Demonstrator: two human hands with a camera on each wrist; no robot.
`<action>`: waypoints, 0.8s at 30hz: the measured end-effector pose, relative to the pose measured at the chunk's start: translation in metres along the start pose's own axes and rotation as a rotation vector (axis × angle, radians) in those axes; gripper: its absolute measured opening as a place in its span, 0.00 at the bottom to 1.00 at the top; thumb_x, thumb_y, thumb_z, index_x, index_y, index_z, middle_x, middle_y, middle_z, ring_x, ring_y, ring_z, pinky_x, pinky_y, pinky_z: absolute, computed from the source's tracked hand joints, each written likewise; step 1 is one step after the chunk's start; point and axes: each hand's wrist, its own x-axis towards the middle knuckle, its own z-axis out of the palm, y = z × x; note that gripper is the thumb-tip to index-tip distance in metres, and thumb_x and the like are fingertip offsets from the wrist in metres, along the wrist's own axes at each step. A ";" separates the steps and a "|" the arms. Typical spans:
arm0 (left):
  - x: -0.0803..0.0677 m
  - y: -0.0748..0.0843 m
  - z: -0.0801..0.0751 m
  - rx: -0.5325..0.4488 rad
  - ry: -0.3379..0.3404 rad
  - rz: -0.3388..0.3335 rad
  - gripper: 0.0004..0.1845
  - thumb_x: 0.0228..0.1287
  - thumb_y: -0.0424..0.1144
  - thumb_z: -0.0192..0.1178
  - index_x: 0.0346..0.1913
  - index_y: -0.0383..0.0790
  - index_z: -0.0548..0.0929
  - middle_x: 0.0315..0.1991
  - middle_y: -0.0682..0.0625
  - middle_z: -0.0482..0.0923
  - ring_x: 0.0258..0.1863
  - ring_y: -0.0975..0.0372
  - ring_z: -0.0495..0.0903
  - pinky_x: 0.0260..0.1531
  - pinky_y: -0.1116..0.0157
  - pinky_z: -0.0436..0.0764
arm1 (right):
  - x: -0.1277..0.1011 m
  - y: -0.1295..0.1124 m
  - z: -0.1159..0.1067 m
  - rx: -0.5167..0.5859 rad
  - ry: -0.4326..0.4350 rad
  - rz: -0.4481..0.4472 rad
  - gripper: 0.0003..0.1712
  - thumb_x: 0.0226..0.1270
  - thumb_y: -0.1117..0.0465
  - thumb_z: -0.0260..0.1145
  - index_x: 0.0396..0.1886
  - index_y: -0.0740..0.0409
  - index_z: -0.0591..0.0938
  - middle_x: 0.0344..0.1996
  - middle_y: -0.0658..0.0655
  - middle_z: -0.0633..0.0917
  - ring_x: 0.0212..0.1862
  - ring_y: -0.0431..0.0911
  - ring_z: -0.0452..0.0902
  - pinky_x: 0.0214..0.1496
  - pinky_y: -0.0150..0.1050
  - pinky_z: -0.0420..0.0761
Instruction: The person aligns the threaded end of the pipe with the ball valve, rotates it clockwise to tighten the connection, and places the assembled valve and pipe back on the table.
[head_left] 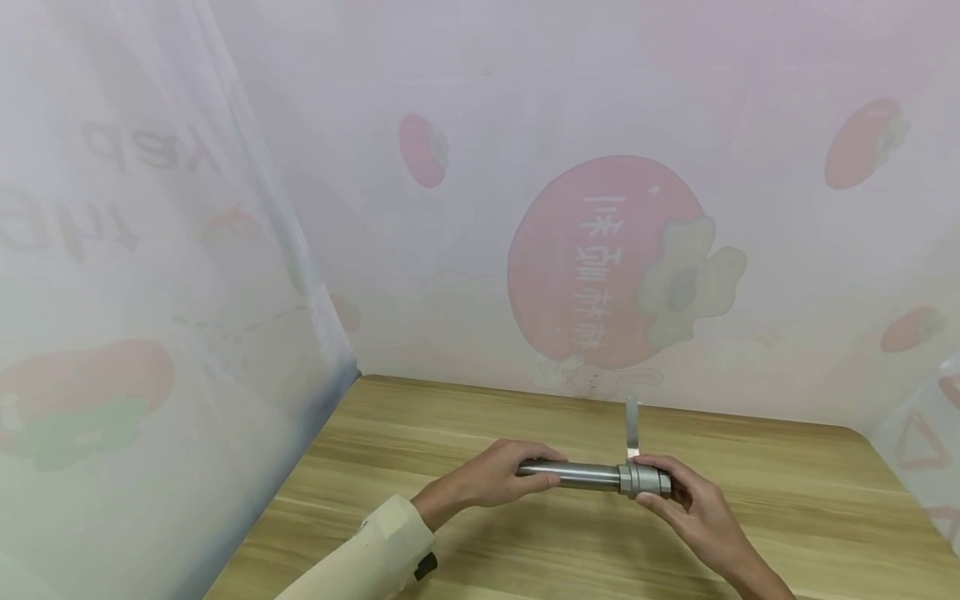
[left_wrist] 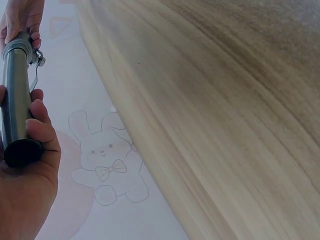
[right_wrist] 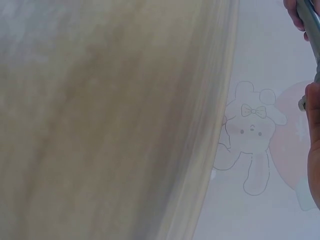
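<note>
A shiny metal pipe [head_left: 588, 476] lies nearly level across the middle of the head view, above the wooden table. Its right end meets a ball valve [head_left: 642, 479], whose flat lever handle [head_left: 632, 425] points away toward the back wall. My left hand [head_left: 495, 473] grips the pipe near its left end, thumb on the near side and fingers round the far side. In the left wrist view the pipe's dark open end [left_wrist: 22, 152] faces the camera, by the palm. My right hand [head_left: 693, 508] holds the valve body between thumb and fingers.
The wood-grained table [head_left: 360, 450] has rounded back corners. Pale curtains printed with red fruit [head_left: 607, 262] stand behind it and along the left side. A small black object [head_left: 425, 566] shows under the left sleeve's cuff [head_left: 397, 521].
</note>
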 end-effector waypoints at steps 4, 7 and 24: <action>-0.001 0.000 0.001 -0.009 0.004 -0.001 0.21 0.82 0.54 0.64 0.69 0.51 0.85 0.54 0.60 0.88 0.42 0.73 0.81 0.45 0.71 0.82 | 0.000 0.000 0.000 0.001 -0.002 -0.001 0.26 0.75 0.69 0.73 0.69 0.53 0.82 0.60 0.57 0.87 0.49 0.38 0.85 0.48 0.32 0.88; -0.001 0.000 0.001 -0.008 0.011 0.005 0.22 0.80 0.53 0.65 0.69 0.51 0.85 0.55 0.60 0.88 0.43 0.74 0.82 0.47 0.71 0.82 | 0.000 0.000 0.000 -0.001 -0.002 -0.004 0.26 0.75 0.69 0.73 0.69 0.53 0.82 0.60 0.56 0.87 0.49 0.37 0.85 0.47 0.32 0.88; 0.000 -0.001 0.003 0.003 0.067 0.047 0.23 0.72 0.44 0.74 0.67 0.54 0.85 0.60 0.57 0.88 0.48 0.73 0.83 0.52 0.70 0.82 | -0.001 0.003 0.001 0.007 0.006 -0.017 0.26 0.74 0.71 0.73 0.68 0.54 0.83 0.59 0.50 0.87 0.48 0.36 0.85 0.45 0.33 0.88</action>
